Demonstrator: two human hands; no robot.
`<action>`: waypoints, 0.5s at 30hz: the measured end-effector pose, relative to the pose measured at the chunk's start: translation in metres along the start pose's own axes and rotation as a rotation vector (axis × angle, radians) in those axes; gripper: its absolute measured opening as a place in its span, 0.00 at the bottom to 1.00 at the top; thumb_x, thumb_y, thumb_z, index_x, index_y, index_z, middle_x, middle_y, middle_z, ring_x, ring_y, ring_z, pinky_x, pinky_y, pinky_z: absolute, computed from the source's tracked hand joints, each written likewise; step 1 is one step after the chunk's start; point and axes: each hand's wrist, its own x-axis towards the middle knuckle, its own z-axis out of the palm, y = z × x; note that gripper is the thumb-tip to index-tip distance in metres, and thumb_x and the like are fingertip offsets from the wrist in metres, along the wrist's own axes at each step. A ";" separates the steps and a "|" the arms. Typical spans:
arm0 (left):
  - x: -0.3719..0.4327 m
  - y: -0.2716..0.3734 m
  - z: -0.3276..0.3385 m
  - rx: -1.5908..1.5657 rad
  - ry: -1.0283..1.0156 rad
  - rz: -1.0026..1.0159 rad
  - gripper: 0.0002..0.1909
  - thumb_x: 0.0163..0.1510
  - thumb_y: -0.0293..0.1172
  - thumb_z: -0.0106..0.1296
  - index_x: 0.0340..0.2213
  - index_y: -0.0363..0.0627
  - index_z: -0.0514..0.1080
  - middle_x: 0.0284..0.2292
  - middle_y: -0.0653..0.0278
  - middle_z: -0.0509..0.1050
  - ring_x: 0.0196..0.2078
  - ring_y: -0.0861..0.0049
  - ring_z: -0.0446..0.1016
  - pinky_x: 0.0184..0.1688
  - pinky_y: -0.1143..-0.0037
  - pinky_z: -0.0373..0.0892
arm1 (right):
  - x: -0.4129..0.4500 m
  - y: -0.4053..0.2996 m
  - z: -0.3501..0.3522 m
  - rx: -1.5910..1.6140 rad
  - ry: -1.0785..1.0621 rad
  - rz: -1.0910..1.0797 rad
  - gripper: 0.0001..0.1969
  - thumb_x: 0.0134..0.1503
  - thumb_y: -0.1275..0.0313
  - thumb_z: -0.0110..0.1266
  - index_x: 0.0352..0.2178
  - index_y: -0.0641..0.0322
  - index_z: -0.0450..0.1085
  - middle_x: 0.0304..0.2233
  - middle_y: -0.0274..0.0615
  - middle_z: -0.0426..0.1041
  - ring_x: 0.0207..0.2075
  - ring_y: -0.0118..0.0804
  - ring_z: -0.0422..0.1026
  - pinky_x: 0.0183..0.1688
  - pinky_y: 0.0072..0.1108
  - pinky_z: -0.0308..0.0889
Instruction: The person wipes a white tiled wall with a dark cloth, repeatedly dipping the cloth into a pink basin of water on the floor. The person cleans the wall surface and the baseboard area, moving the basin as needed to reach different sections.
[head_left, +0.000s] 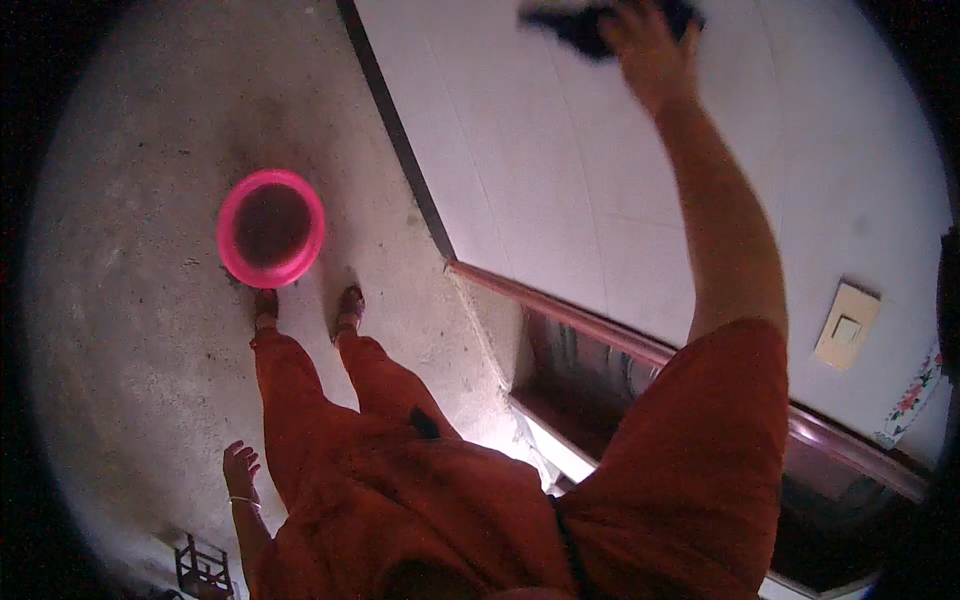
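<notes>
My right hand (655, 56) is raised at the top of the view, its arm stretched up along a pale wall (540, 165). Under its spread fingers is a dark cloth (574, 30), held against the wall and partly cut off by the frame's edge. My left hand (241, 469) hangs low at my side with nothing in it, fingers loosely bent and apart, a thin bangle at the wrist. On the floor just ahead of my feet stands a round pink plastic basin (227, 229). Its inside looks dark, perhaps dirty water; I cannot tell.
A dark baseboard strip (394, 131) runs along the wall's foot above the concrete floor (150, 300). To the right is a wooden door frame (562, 307), with a light switch (847, 324) and a floral strip (911, 401) nearby. A small dark stool (202, 566) stands at lower left.
</notes>
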 end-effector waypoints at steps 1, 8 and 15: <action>-0.007 -0.002 -0.001 -0.038 -0.021 0.040 0.20 0.45 0.35 0.48 0.42 0.50 0.63 0.31 0.65 0.71 0.30 0.75 0.69 0.31 0.72 0.65 | 0.022 0.007 -0.027 0.188 -0.238 0.120 0.19 0.54 0.75 0.38 0.49 0.57 0.60 0.56 0.37 0.50 0.58 0.44 0.46 0.56 0.42 0.45; 0.012 0.020 -0.001 -0.033 -0.084 -0.027 0.20 0.46 0.34 0.47 0.43 0.49 0.62 0.32 0.63 0.70 0.31 0.75 0.69 0.31 0.73 0.65 | -0.093 -0.045 0.014 0.241 0.128 -0.090 0.19 0.46 0.69 0.48 0.43 0.44 0.64 0.51 0.32 0.58 0.55 0.36 0.53 0.44 0.56 0.53; 0.005 0.066 0.020 0.070 -0.141 0.024 0.20 0.47 0.37 0.47 0.43 0.48 0.63 0.34 0.61 0.70 0.33 0.74 0.69 0.33 0.74 0.65 | -0.334 -0.127 -0.018 0.658 -0.510 -0.435 0.14 0.48 0.66 0.45 0.38 0.51 0.67 0.48 0.31 0.62 0.52 0.29 0.57 0.51 0.43 0.52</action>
